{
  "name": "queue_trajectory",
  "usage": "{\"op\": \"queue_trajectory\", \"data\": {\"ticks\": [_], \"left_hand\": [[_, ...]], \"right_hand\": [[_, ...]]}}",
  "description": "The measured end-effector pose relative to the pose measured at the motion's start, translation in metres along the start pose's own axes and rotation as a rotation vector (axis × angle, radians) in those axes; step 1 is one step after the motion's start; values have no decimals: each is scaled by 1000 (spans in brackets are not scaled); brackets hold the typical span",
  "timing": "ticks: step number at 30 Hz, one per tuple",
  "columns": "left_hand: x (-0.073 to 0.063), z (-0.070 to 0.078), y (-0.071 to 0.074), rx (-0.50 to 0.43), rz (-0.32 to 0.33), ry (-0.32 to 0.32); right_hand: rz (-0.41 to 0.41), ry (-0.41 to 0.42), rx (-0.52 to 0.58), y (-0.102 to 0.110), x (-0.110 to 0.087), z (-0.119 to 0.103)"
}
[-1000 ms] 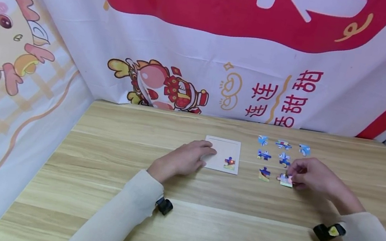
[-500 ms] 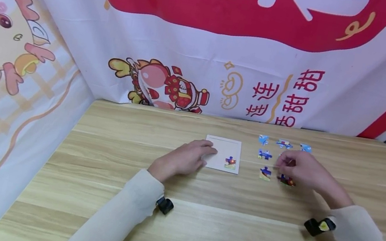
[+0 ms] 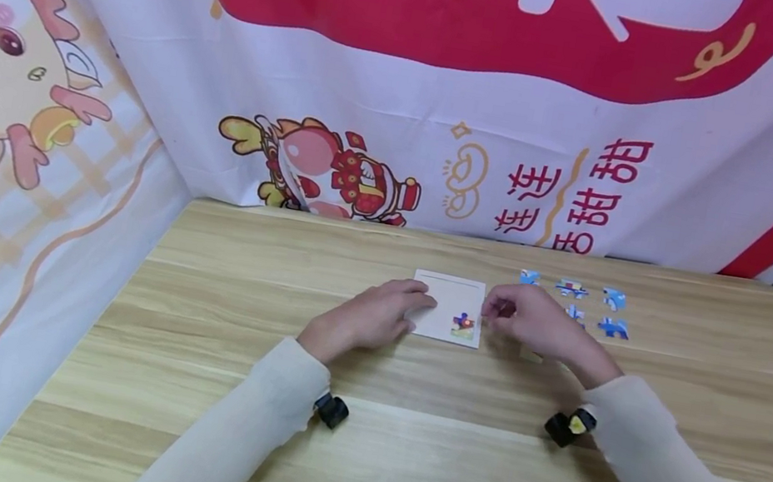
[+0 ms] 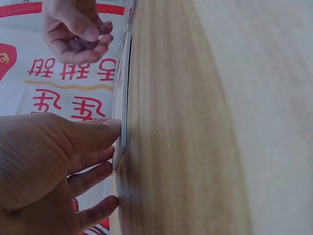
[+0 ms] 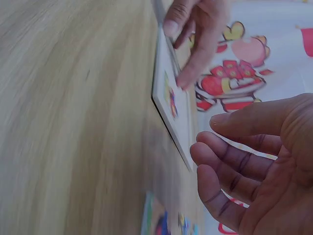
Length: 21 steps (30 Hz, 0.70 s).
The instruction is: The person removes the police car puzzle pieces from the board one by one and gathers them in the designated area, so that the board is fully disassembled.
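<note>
My left hand [image 3: 375, 313] holds the left side of a white square puzzle tray [image 3: 444, 284], thumb at its edge and a finger reaching over its face. In the left wrist view the thumb [image 4: 100, 133] presses on the tray's rim. One jigsaw piece [image 3: 463, 324], blue, red and yellow, lies in the tray's lower right corner. At the tray's right edge hovers my right hand [image 3: 526, 315], its fingers loosely curled. In the right wrist view its thumb [image 5: 244, 122] and fingertips stand slightly apart, with nothing visible between them.
Several loose jigsaw pieces lie right of the tray, among them a blue one [image 3: 613, 327] and one showing a vehicle [image 3: 571, 289]. My right hand and forearm hide others. A printed curtain [image 3: 380, 88] hangs behind the wooden table [image 3: 397, 462].
My right hand has moved left from the loose pieces to the tray's right edge, uncovering the blue piece at the right. The left hand and tray have stayed in place.
</note>
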<state>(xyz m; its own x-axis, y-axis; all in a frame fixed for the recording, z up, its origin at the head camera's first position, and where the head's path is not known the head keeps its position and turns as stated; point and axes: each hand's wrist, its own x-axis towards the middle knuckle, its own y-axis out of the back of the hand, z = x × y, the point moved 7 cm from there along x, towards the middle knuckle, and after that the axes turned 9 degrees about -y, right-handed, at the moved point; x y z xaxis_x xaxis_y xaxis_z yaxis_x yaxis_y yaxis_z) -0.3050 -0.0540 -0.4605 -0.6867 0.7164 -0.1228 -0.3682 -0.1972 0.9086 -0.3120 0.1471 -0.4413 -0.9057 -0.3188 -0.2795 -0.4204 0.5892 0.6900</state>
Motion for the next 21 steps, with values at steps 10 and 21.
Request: {"op": "queue_trajectory", "data": {"ticks": [10, 21], "left_hand": [[0, 2, 2, -2, 13, -21], [0, 3, 2, 0, 18, -24]], "right_hand": [[-32, 38, -52, -19, 23, -15], [-41, -35, -115, -24, 33, -13]]}}
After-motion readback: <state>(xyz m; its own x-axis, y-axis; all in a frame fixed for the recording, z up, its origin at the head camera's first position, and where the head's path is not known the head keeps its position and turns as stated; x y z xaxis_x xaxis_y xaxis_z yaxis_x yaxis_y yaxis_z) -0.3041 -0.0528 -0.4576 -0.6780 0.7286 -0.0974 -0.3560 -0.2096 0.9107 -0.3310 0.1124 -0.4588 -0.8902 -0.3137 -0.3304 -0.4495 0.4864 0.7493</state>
